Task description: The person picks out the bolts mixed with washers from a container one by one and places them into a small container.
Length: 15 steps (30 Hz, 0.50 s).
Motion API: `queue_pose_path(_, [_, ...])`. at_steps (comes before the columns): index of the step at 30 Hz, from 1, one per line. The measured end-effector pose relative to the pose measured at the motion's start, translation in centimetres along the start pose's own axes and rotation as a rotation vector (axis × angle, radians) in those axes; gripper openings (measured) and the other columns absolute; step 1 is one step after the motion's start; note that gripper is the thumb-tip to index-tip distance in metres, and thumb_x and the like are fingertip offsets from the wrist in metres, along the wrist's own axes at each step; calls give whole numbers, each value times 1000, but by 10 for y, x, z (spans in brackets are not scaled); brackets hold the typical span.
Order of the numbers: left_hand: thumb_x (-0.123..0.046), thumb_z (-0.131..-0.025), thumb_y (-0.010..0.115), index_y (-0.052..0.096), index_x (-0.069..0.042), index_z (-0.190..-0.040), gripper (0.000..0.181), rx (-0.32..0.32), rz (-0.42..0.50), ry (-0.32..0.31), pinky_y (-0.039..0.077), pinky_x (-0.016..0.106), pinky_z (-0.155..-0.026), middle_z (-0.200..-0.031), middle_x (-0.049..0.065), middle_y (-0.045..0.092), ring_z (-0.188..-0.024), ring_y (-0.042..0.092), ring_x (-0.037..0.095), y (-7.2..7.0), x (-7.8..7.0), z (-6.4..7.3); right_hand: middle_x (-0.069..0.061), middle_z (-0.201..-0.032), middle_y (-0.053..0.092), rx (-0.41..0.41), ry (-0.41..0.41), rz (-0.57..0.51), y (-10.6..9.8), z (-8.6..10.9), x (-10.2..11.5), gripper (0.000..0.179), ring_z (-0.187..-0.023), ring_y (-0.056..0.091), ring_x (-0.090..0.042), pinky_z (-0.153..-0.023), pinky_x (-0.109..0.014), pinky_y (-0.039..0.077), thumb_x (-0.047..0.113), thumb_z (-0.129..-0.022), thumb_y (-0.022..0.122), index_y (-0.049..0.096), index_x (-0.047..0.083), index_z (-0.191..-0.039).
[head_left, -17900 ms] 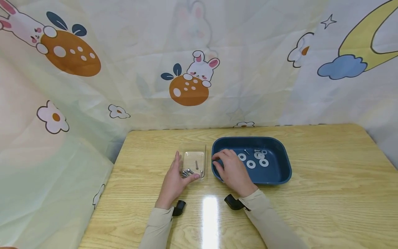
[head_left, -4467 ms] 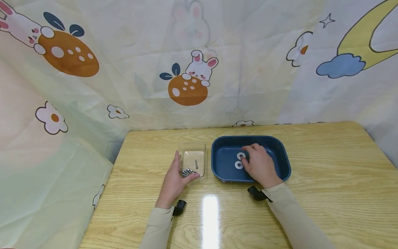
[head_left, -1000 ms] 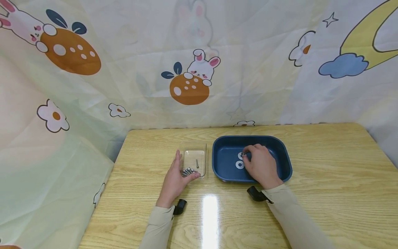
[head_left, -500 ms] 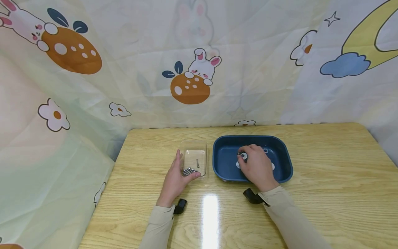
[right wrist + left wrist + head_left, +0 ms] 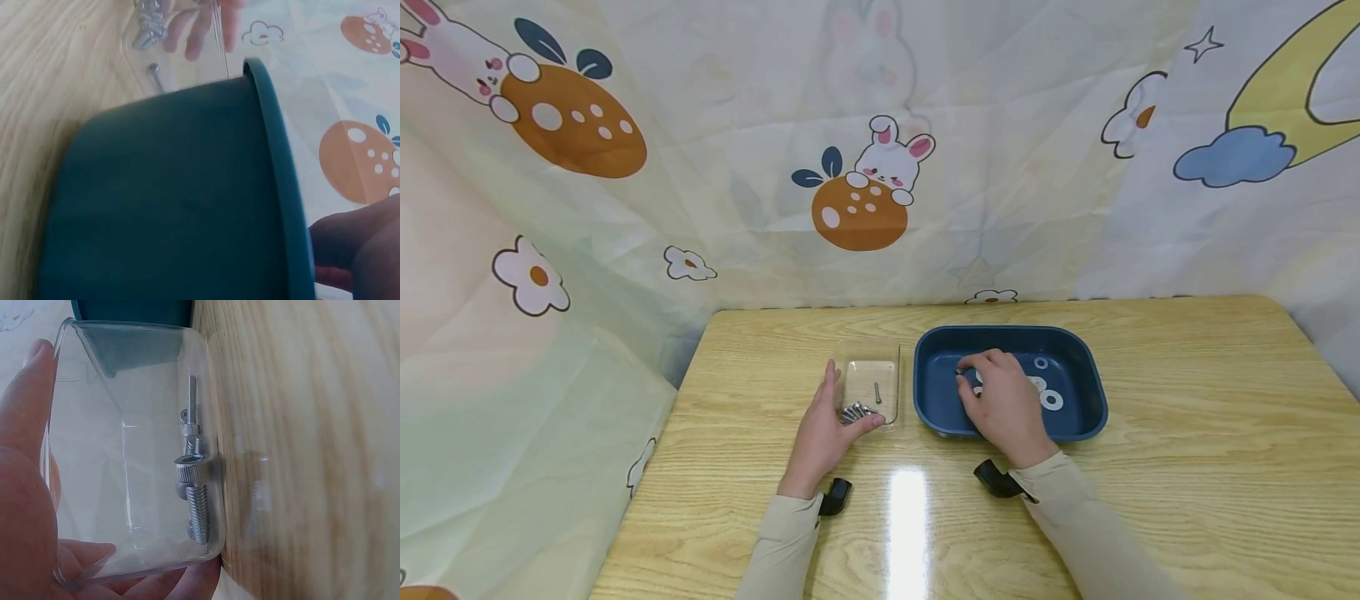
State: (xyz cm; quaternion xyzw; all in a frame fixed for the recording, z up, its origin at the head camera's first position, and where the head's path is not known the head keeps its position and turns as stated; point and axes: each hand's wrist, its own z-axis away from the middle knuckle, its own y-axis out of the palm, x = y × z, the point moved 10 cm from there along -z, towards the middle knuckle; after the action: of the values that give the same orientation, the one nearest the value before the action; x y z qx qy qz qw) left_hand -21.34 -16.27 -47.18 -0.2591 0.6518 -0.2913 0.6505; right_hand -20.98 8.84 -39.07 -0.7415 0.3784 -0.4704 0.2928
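My left hand (image 5: 817, 439) grips a clear plastic box (image 5: 867, 372), its fingers and thumb spread round the sides. Several silver socket-head screws (image 5: 197, 506) lie on the floor of that box; one screw (image 5: 877, 393) lies apart from the pile. Over the dark blue tray (image 5: 936, 387), my right hand (image 5: 1011, 412) pinches a small metal screw (image 5: 959, 372) between thumb and forefinger. Flat white washers (image 5: 1051, 408) are spread on the tray floor, some partly behind the hand. In the right wrist view the tray wall (image 5: 169, 200) hides most of the right hand.
Box and tray stand side by side on a wooden table (image 5: 1187, 417), a narrow gap between them. A patterned cloth (image 5: 737, 167) hangs behind the table's back edge and along its left side. Black wrist cameras (image 5: 996, 480) sit at both cuffs.
Over the last second my right hand has moved left across the tray with the screw, uncovering washers on the right. Fewer washers showed 4.5 seconds ago behind the hand. The left hand stays put.
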Motion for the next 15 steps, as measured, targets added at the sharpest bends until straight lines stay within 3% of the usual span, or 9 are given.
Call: queue_pose_path(15, [-68, -63, 68, -9, -32, -147, 119, 9, 3, -8, 26, 49, -106, -151, 2, 25, -135, 25, 29, 1, 0, 0, -2, -95, 61, -6, -22, -40, 13, 0, 21, 13, -85, 54, -19, -60, -34, 50, 22, -83, 69, 70, 16, -95])
